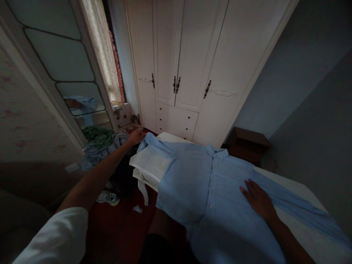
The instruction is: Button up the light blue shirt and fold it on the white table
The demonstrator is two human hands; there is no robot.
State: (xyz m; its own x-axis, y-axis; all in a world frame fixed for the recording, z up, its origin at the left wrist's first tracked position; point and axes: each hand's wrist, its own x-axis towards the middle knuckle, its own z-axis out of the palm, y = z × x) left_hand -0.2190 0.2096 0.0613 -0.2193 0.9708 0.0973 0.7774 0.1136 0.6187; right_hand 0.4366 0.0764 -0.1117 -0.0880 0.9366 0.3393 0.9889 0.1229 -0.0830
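Note:
A light blue button-up shirt (189, 176) lies front side up across a white table (151, 161), its collar toward the far edge and its hem hanging over the near side. My left hand (136, 136) is closed on the end of one sleeve, at the table's far left corner. Flat on the shirt's right front rests my right hand (257, 198), fingers spread apart. The other sleeve (297, 200) stretches along the table to the right.
A white wardrobe (189, 55) with dark handles stands behind the table. Piled clothes (101, 143) lie at the left below a mirrored panel (62, 58). A shoe (108, 198) sits on the red floor. Back right is a brown wooden cabinet (247, 143).

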